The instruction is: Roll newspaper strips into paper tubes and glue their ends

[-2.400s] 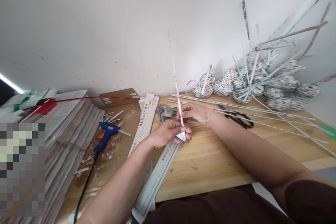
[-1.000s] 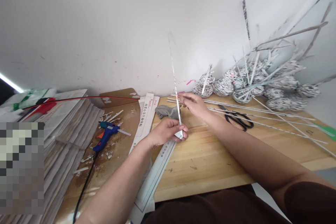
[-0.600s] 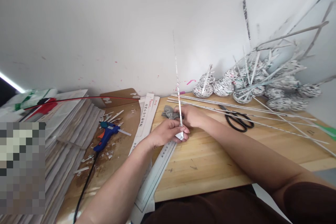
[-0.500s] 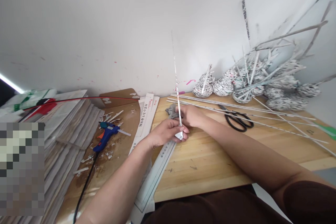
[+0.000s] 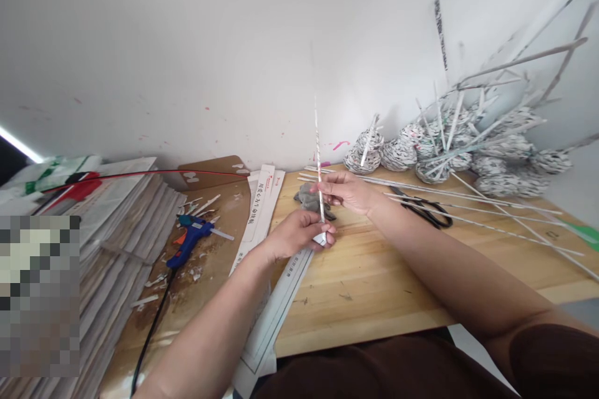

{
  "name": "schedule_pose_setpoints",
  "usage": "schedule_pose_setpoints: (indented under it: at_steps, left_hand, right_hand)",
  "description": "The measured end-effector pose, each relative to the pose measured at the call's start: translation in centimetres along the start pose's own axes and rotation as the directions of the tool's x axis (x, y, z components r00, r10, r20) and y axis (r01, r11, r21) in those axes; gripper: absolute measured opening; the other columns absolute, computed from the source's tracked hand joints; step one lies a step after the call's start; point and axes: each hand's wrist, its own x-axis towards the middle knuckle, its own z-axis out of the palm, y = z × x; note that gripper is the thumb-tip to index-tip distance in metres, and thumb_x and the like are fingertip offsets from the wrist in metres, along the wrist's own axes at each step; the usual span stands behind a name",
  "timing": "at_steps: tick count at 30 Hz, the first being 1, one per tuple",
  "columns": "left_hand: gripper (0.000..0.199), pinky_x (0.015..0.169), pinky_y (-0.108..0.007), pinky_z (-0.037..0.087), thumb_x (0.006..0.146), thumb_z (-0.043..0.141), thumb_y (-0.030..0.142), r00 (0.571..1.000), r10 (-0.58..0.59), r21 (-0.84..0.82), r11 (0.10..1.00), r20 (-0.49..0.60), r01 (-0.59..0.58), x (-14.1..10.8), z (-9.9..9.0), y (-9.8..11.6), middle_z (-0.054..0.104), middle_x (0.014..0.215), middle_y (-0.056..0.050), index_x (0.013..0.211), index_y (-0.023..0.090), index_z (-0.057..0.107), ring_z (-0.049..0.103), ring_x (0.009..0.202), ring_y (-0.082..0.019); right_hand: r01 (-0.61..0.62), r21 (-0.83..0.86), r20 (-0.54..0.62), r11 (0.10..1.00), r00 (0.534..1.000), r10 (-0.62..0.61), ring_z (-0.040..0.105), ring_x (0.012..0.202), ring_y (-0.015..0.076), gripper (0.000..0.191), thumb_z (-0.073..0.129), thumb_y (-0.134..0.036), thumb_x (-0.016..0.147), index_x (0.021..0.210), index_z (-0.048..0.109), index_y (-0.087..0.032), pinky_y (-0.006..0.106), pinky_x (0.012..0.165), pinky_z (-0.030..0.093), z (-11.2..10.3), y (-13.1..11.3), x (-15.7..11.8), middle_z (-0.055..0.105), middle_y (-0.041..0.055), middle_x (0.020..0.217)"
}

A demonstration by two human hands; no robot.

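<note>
A thin rolled paper stick (image 5: 319,149) stands nearly upright in front of me, its upper end blurring against the wall. My left hand (image 5: 304,230) is closed around its lower end, where a bit of white paper flares out. Higher up, my right hand (image 5: 346,192) has its fingers pinched at the stick. Just behind both hands a crumpled grey rag (image 5: 309,198) lies on the table, partly covered by the stick and fingers. Beneath my left hand and forearm runs a printed paper strip (image 5: 285,290).
Left are a blue glue gun (image 5: 189,240), paper scraps and a tall newspaper stack (image 5: 126,243). More printed strips (image 5: 259,206) lie beside them. Black scissors (image 5: 428,212) and long paper sticks (image 5: 491,218) lie to the right. Woven paper shapes (image 5: 397,153) line the wall.
My right hand has come up from the grey rag to the paper stick, uncovering more of the rag. My left hand keeps its hold on the lower end.
</note>
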Motion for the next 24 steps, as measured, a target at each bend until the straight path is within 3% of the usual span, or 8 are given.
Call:
schedule_pose_setpoints:
  at_steps: [4, 9, 12, 14, 17, 19, 22, 24]
  left_hand:
    - [0.037, 0.069, -0.028, 0.052, 0.081, 0.064, 0.047, 1.0, 0.005, 0.015, 1.0, -0.008, -0.005, 0.02, 0.05, -0.21, 0.067, 0.088, -0.009, 0.094, 0.013, 0.068, 0.063, 0.082, -0.017]
    - [0.038, 0.07, -0.028, 0.052, 0.081, 0.064, 0.048, 1.0, 0.013, 0.002, 1.0, -0.01, -0.013, 0.16, -0.09, -0.46, 0.067, 0.088, -0.009, 0.095, 0.013, 0.068, 0.063, 0.083, -0.017]
    - [0.04, 0.069, -0.028, 0.052, 0.08, 0.065, 0.049, 1.0, 0.011, -0.005, 1.0, -0.002, -0.011, 0.21, -0.19, -0.51, 0.068, 0.089, -0.01, 0.096, 0.013, 0.068, 0.063, 0.082, -0.017]
    - [0.041, 0.068, -0.028, 0.052, 0.079, 0.065, 0.05, 1.0, 0.016, -0.011, 1.0, -0.005, -0.016, 0.18, -0.22, -0.46, 0.068, 0.088, -0.011, 0.097, 0.013, 0.068, 0.063, 0.082, -0.018]
    - [0.041, 0.068, -0.029, 0.053, 0.079, 0.066, 0.05, 0.999, 0.024, -0.01, 1.0, -0.025, -0.024, 0.05, -0.14, -0.29, 0.068, 0.087, -0.011, 0.095, 0.012, 0.069, 0.064, 0.083, -0.018]
    - [0.041, 0.068, -0.029, 0.053, 0.078, 0.066, 0.049, 1.0, 0.009, -0.01, 1.0, -0.013, -0.009, -0.05, 0.01, -0.13, 0.068, 0.088, -0.01, 0.095, 0.012, 0.068, 0.064, 0.082, -0.018]
    - [0.04, 0.066, -0.028, 0.052, 0.078, 0.067, 0.049, 1.0, -0.027, -0.024, 0.999, 0.016, 0.027, -0.15, 0.27, 0.06, 0.069, 0.088, -0.011, 0.094, 0.012, 0.068, 0.065, 0.079, -0.018]
    - [0.041, 0.065, -0.027, 0.051, 0.078, 0.067, 0.049, 0.999, -0.033, -0.03, 0.999, 0.011, 0.033, -0.18, 0.37, 0.13, 0.069, 0.087, -0.011, 0.094, 0.011, 0.067, 0.066, 0.078, -0.018]
  right_hand:
    - [0.03, 0.041, -0.15, 0.999, 0.988, -0.024, 0.038, 0.05, 0.0059, 0.027, 0.078, -0.038, 0.07, 0.072, 0.069, -0.013, 0.02, 0.041, 0.02, 0.45, -0.13, 0.13, 0.049, -0.0025, 0.058]
    - [-0.051, 0.015, 0.023, 0.999, 0.998, 0.051, 0.042, 0.054, 0.0067, 0.033, 0.072, -0.042, 0.077, 0.092, 0.073, -0.012, 0.02, 0.043, 0.023, 0.33, -0.67, -0.08, 0.054, 0.0003, 0.065]
    - [-0.007, 0.004, -0.125, 1.0, 0.992, 0.007, 0.04, 0.051, 0.0061, 0.029, 0.079, -0.04, 0.069, 0.074, 0.07, -0.012, 0.02, 0.043, 0.024, 0.47, -0.79, -0.15, 0.052, -0.0014, 0.059]
    - [-0.002, 0.005, -0.163, 1.0, 0.987, 0.003, 0.042, 0.052, 0.0067, 0.031, 0.077, -0.043, 0.07, 0.075, 0.07, -0.013, 0.02, 0.043, 0.025, 0.5, -0.78, -0.16, 0.053, -0.0012, 0.059]
    - [-0.056, -0.007, -0.004, 0.998, 0.998, 0.056, 0.046, 0.056, 0.008, 0.039, 0.068, -0.048, 0.079, 0.094, 0.072, -0.012, 0.02, 0.044, 0.027, 0.34, -0.64, -0.17, 0.059, 0.0027, 0.068]
    - [-0.06, -0.006, 0.026, 0.998, 0.998, 0.06, 0.046, 0.056, 0.0077, 0.037, 0.07, -0.046, 0.078, 0.093, 0.072, -0.012, 0.02, 0.044, 0.027, 0.27, -0.52, -0.15, 0.06, 0.0027, 0.069]
    - [-0.009, 0.011, -0.12, 1.0, 0.993, 0.01, 0.043, 0.053, 0.0065, 0.03, 0.077, -0.041, 0.072, 0.075, 0.07, -0.012, 0.019, 0.045, 0.028, 0.33, -0.47, -0.13, 0.054, -0.0007, 0.061]
    - [-0.01, 0.015, -0.144, 1.0, 0.99, 0.012, 0.042, 0.053, 0.0066, 0.032, 0.074, -0.044, 0.074, 0.077, 0.07, -0.013, 0.019, 0.045, 0.027, 0.35, -0.54, -0.15, 0.053, -0.0009, 0.061]
